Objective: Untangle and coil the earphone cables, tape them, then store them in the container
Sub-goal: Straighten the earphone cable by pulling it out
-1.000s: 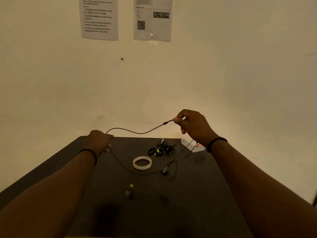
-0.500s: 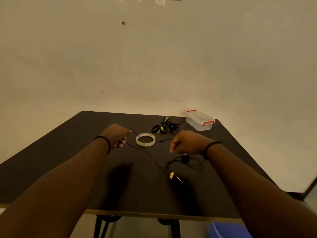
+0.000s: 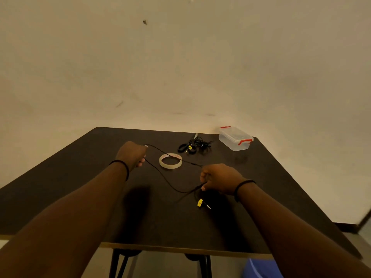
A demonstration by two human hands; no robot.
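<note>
A black cable (image 3: 166, 180) runs between the two hands above the dark table (image 3: 80, 177); one strand goes from the left hand (image 3: 131, 154) across the top of the tape roll (image 3: 170, 161) to the right hand (image 3: 218, 178), and a second strand sags from the left hand down to the table and rises to the right hand; both hands are well apart, each with fingers curled round the cable. Just below the right hand the cable's end lies on the table, with a yellow tag (image 3: 199, 203) and a plug (image 3: 207, 206) beside it. The tape roll lies flat between the hands, a little farther back; behind it sits a tangle (image 3: 202, 146) of more black cables, with scissors (image 3: 187, 146) partly among them; right of the tangle, near the far right corner, stands a clear container (image 3: 235, 138), lid on, with red clips. Each wrist wears a black band; a pale wall (image 3: 180, 67) rises behind the table; something blue (image 3: 259, 267) shows under the near edge.
</note>
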